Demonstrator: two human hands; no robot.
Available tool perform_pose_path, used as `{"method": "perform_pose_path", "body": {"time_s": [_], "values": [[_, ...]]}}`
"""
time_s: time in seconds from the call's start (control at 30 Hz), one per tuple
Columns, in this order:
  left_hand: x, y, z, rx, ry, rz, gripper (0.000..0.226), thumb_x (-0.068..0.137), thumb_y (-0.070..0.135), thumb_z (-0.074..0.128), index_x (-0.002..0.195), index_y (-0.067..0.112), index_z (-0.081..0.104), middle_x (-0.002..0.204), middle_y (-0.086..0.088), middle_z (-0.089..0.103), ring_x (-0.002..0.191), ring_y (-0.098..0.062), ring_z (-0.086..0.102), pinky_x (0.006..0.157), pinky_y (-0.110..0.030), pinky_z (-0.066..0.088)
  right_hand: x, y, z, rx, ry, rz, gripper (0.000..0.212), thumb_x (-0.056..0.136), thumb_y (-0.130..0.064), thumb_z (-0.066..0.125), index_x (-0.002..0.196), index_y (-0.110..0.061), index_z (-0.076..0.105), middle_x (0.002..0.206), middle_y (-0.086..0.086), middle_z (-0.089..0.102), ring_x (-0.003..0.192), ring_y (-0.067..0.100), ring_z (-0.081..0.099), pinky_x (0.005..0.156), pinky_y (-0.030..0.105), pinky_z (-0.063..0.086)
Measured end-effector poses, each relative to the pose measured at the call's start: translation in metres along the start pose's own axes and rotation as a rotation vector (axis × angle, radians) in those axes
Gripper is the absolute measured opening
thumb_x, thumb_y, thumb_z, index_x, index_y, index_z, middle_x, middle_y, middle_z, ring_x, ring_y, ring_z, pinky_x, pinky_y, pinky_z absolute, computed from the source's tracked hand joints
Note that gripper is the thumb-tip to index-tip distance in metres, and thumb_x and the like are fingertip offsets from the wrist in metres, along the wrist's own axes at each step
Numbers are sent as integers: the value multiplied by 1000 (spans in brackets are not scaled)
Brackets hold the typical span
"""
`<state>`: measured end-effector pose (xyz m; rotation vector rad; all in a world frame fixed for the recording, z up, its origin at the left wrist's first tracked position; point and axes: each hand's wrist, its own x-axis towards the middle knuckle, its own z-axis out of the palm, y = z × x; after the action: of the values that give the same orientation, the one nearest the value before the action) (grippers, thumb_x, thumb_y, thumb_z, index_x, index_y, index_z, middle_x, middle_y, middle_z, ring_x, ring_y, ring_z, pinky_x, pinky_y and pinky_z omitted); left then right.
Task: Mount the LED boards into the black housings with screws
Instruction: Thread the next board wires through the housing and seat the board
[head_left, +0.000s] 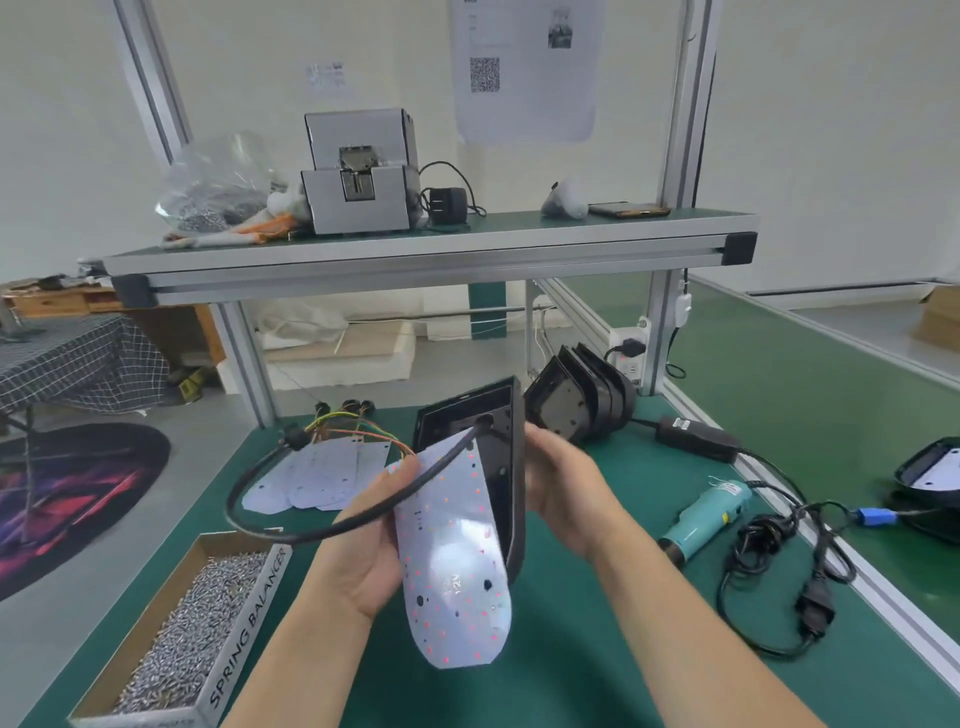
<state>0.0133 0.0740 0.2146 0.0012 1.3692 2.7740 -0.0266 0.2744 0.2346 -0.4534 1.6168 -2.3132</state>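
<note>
Holding a white LED board (457, 571) above the green bench (571, 665), the left hand (363, 551) curls round the board's edge and a black cable (249, 499) that runs up to the black housing (498, 431). The right hand (566, 488) grips that housing's right side, just behind the board. A box of screws (197, 639) sits at lower left, with spare boards (311, 478) and stacked housings (576, 405) behind.

The left hand (363, 551) and right hand (566, 488) are bare. The left forearm (291, 649) and right forearm (675, 613) are bare too, smooth and slender, as far as the bottom edge. Whatever is worn further up is out of view.
</note>
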Motion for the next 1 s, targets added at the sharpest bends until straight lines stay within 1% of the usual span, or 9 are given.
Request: {"method": "perform_pose_path", "body": {"time_s": [0.1, 0.17, 0.3, 0.4, 0.5, 0.6, 0.7, 0.87, 1.0], "values": [[-4, 5, 1, 55, 19, -63, 32, 83, 28, 70, 106, 7, 77, 105, -12, 74, 90, -27, 74, 74, -39, 60, 2, 13, 2, 75, 52, 20, 47, 108, -41, 39, 126, -9, 70, 135, 16, 64, 130, 32, 56, 109, 50, 47], [-7, 6, 2, 67, 19, -82, 38, 83, 31, 69, 111, 6, 73, 103, -12, 74, 89, -28, 72, 76, -39, 59, 1, 12, 4, -194, 96, -53, 46, 106, -42, 41, 103, -11, 75, 112, 11, 73, 105, 24, 65, 98, 47, 52], [-12, 11, 1, -7, -16, -89, 34, 81, 30, 67, 103, 7, 78, 96, -12, 76, 80, -27, 75, 66, -38, 60, -2, 15, -2, -720, 210, -202, 50, 103, -50, 42, 63, -21, 51, 71, -10, 49, 69, 7, 46, 71, 29, 38], [-14, 19, -2, -81, 2, -62, 28, 82, 29, 65, 96, 11, 80, 88, -7, 78, 72, -21, 75, 59, -34, 60, 5, 22, -19, -974, 363, -197, 59, 101, -51, 45, 63, -7, 36, 67, 0, 40, 65, 19, 41, 62, 35, 32], [-14, 32, -8, -107, 62, -15, 32, 80, 30, 66, 106, 12, 74, 91, -4, 77, 74, -18, 75, 65, -36, 62, 11, 30, -43, -1415, 427, 22, 56, 102, -55, 39, 58, -19, 39, 75, 1, 45, 76, 22, 45, 63, 35, 37], [-14, 47, -12, -91, 84, -9, 37, 83, 32, 67, 115, 13, 67, 103, -3, 73, 83, -18, 73, 78, -36, 61, 7, 44, -65, -1750, 315, 320, 46, 105, -50, 36, 109, -15, 66, 116, 8, 57, 112, 27, 48, 93, 38, 45], [-13, 51, -8, -24, 53, -43, 25, 83, 28, 66, 101, 11, 72, 94, -7, 76, 75, -21, 74, 65, -38, 62, 4, 48, -62, -1592, 263, 201, 36, 105, -28, 44, 137, -15, 53, 140, 5, 49, 128, 24, 42, 107, 36, 40], [-11, 40, 11, 153, 93, -49, 16, 77, 21, 68, 88, 11, 74, 84, -10, 76, 68, -24, 73, 58, -38, 61, 6, 35, -5, -446, 0, -65, 56, 92, 6, 43, 136, -26, 56, 132, -4, 64, 113, 12, 63, 79, 30, 55], [-14, 36, 15, 162, 92, -74, 24, 76, 23, 71, 96, 10, 74, 90, -13, 76, 72, -26, 74, 60, -40, 61, 6, 40, 13, -589, 85, -148, 27, 99, -4, 53, 117, -14, 69, 112, 3, 75, 106, 18, 69, 96, 40, 55]]}}
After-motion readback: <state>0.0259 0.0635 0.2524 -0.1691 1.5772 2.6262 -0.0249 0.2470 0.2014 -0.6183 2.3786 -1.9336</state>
